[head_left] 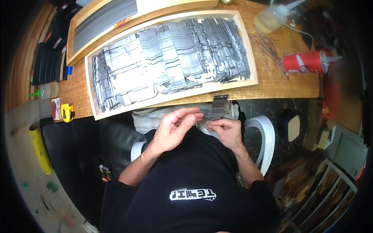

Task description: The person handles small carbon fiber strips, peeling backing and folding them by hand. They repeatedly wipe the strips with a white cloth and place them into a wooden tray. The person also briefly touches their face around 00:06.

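Note:
My right hand (226, 132) pinches the lower end of a small flat bundle of thin dark grey strips (219, 105) between thumb and fingers. The bundle stands up in front of the table's near edge. Just to its left, my left hand (176, 128) is raised with fingers stretched and the thumb apart, holding nothing. Beyond both hands, a shallow pale wooden frame tray (90, 83) sits at the table's front. Overlapping grey and black strips (167, 54) fill it in uneven layers, with bright glare on the left half.
A second wooden frame (72, 46) with long grey strips lies behind. At right are a squeeze bottle (268, 19), a red can (305, 62) and loose thin slivers (270, 50). At left are a yellow tape measure (67, 112) and a green-tipped bottle (48, 90). A white chair arm (266, 139) curves beside me.

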Demonstrator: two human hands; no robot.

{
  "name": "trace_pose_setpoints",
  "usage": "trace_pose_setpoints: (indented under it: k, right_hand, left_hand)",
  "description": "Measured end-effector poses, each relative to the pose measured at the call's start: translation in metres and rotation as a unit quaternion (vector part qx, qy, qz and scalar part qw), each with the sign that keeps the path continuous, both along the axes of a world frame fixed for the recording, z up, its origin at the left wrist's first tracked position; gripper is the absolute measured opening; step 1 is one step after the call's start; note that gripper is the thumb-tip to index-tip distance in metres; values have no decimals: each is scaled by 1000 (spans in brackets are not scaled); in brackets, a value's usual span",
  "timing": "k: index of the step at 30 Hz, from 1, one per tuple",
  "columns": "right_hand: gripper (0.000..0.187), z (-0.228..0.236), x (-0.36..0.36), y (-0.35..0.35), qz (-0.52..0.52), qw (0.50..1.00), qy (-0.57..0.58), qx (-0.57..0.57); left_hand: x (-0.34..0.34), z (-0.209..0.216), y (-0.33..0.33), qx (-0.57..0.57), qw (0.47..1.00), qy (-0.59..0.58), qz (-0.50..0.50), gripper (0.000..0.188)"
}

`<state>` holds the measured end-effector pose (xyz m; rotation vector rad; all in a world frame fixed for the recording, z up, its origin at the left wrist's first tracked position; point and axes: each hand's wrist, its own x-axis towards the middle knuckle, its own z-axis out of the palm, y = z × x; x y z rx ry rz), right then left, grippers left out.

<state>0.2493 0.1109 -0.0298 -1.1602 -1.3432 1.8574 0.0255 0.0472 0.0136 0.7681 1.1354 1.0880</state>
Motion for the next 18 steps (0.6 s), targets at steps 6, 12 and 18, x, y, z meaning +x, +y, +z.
trace_pose_setpoints:
  k: [6, 12, 18]
  right_hand:
    - [7, 34, 19, -23, 60, 996, -59, 13]
    - [10, 56, 20, -36, 72, 988, -96, -100]
    - [10, 67, 23, -38, 102, 984, -109, -100]
  left_hand:
    - [24, -4, 19, -27, 996, -88, 6, 54]
    - [35, 18, 36, -121, 973, -172, 91, 75]
    - [43, 4, 31, -49, 971, -197, 126, 22]
